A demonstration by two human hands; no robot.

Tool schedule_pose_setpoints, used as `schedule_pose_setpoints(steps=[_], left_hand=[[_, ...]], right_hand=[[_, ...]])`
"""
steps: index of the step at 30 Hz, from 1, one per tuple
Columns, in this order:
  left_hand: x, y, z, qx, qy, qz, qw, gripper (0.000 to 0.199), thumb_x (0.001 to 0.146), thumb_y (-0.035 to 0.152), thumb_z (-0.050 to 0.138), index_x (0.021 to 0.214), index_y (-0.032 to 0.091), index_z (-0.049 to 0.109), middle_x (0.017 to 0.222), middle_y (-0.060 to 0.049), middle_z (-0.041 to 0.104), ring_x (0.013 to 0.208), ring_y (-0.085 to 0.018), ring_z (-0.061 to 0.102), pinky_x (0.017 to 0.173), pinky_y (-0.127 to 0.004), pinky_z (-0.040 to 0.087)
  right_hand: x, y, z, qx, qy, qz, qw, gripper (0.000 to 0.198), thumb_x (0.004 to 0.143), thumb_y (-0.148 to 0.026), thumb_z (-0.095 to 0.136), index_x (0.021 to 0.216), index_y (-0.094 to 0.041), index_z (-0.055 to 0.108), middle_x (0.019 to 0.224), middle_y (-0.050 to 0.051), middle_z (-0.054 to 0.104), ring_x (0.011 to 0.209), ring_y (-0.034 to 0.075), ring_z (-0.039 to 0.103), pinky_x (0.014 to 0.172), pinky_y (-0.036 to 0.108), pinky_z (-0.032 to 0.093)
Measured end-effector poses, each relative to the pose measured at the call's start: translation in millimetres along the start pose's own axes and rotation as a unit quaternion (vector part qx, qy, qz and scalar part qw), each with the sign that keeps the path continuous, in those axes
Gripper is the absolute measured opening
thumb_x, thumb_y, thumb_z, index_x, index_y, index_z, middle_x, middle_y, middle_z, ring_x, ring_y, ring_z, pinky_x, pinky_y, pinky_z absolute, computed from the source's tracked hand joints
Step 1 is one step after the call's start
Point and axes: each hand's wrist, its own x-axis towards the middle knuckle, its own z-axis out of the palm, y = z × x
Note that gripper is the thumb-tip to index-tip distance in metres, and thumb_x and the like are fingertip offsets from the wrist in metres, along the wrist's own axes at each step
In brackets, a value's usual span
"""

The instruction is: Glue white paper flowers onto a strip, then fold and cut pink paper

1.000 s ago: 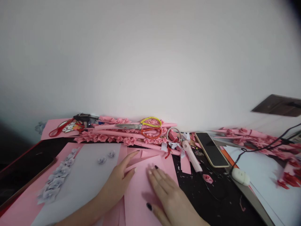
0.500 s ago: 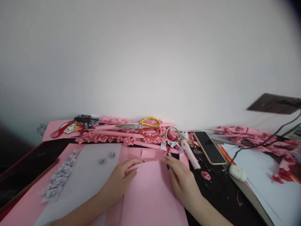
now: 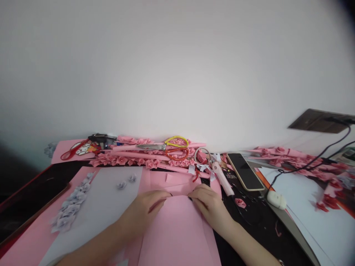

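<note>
A large sheet of pink paper [image 3: 177, 232] lies in front of me, its far edge raised and curved. My left hand [image 3: 151, 205] pinches that edge near its left corner, thumb partly hidden. On the other side, my right hand [image 3: 208, 203] grips the far right corner with its fingers closed. More pink paper lies beneath the sheet, including a small folded piece [image 3: 173, 178] just beyond the hands. To the left, a pale translucent sheet [image 3: 111, 199] carries a row of bluish-white paper roses [image 3: 73, 207] and two loose roses [image 3: 126, 182].
Scissors [image 3: 163, 147] with yellow and red handles rest on pink paper-flower stems [image 3: 133, 160] along the wall. A pink glue gun [image 3: 223, 179], phone [image 3: 245, 171], pink rose [image 3: 240, 203] and white earbud case [image 3: 276, 200] lie to the right. Cables [image 3: 305, 166] run to a wall socket [image 3: 318, 120].
My right hand has moved left and slightly nearer along the pink sheet's far edge, its fingers curling in. Both hands are now closer together, and the edge sits a little lower.
</note>
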Motion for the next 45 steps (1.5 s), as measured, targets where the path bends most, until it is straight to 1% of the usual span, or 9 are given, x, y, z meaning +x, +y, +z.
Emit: schedule_pose_setpoints(steps=[2,6,11,15,19,26,31,37,45], left_hand=[[-1.3,-4.6,0.9,0.080,0.015,0.055,0.995,0.027,0.086,0.020,0.041,0.106,0.025,0.060,0.108,-0.001,0.064,0.100,-0.016,0.057,0.091,-0.028,0.044],[-3.0,-8.6,3.5,0.206,0.011,0.165,0.964,0.036,0.085,0.009,0.037,0.114,0.020,0.054,0.117,-0.004,0.060,0.113,-0.017,0.049,0.101,-0.033,0.036],[-5.6,-3.2,10.0,0.292,-0.015,0.202,0.934,0.043,0.080,0.003,0.038,0.119,0.014,0.050,0.121,-0.009,0.057,0.115,-0.019,0.049,0.101,-0.035,0.039],[-8.0,-1.6,15.2,0.327,-0.038,0.212,0.920,0.047,0.075,0.000,0.038,0.119,0.009,0.051,0.121,-0.012,0.057,0.113,-0.021,0.051,0.097,-0.034,0.043],[-9.4,-2.5,17.8,0.329,-0.039,0.207,0.921,0.046,0.075,0.000,0.038,0.119,0.010,0.051,0.120,-0.011,0.058,0.110,-0.020,0.054,0.095,-0.032,0.044],[-12.6,-14.0,27.0,0.356,-0.010,0.209,0.911,0.045,0.082,0.003,0.031,0.122,0.016,0.048,0.123,-0.009,0.055,0.114,-0.020,0.051,0.094,-0.033,0.044],[-17.3,-20.1,36.7,0.369,0.009,0.196,0.909,0.049,0.082,0.001,0.029,0.126,0.015,0.044,0.127,-0.008,0.052,0.117,-0.021,0.047,0.096,-0.035,0.042],[-21.3,-19.0,40.1,0.406,-0.002,0.173,0.898,0.052,0.079,-0.001,0.029,0.127,0.015,0.042,0.131,-0.006,0.047,0.120,-0.021,0.044,0.096,-0.035,0.041],[-23.5,-15.8,41.0,0.436,-0.021,0.174,0.883,0.050,0.078,0.001,0.031,0.125,0.013,0.043,0.131,-0.010,0.047,0.118,-0.024,0.046,0.093,-0.036,0.043]], right_hand=[[-0.7,-0.9,0.1,-0.022,-0.009,-0.008,1.000,0.023,0.087,-0.011,0.040,0.094,-0.016,0.062,0.084,0.007,0.063,0.083,0.017,0.055,0.073,0.030,0.048],[-0.6,-5.9,3.7,-0.077,-0.028,-0.029,0.996,0.028,0.086,-0.007,0.040,0.104,-0.018,0.059,0.095,0.006,0.065,0.094,0.017,0.056,0.082,0.030,0.047],[-1.6,-12.5,12.5,-0.154,-0.032,-0.069,0.985,0.033,0.085,-0.007,0.041,0.112,-0.017,0.057,0.104,0.006,0.066,0.100,0.018,0.058,0.090,0.033,0.046],[-4.3,-14.5,17.7,-0.196,-0.059,-0.076,0.976,0.034,0.084,-0.008,0.042,0.115,-0.016,0.056,0.109,0.007,0.064,0.102,0.019,0.058,0.093,0.037,0.044],[-7.6,-14.5,21.5,-0.213,-0.062,-0.079,0.972,0.036,0.084,-0.006,0.041,0.115,-0.015,0.056,0.111,0.007,0.063,0.104,0.018,0.057,0.095,0.035,0.043],[-16.2,-15.2,28.2,-0.271,-0.051,-0.085,0.957,0.039,0.083,-0.006,0.041,0.119,-0.012,0.053,0.117,0.011,0.059,0.110,0.021,0.053,0.093,0.035,0.045],[-17.8,-20.6,27.5,-0.281,-0.070,-0.074,0.954,0.041,0.084,-0.007,0.038,0.123,-0.012,0.050,0.121,0.012,0.056,0.113,0.021,0.051,0.095,0.036,0.044],[-17.3,-23.9,26.3,-0.290,-0.091,-0.067,0.950,0.040,0.085,-0.009,0.037,0.124,-0.011,0.049,0.123,0.012,0.054,0.113,0.024,0.050,0.094,0.039,0.044],[-21.9,-19.5,31.4,-0.316,-0.082,-0.083,0.941,0.042,0.084,-0.006,0.035,0.123,-0.010,0.049,0.125,0.013,0.052,0.114,0.023,0.050,0.093,0.039,0.045]])
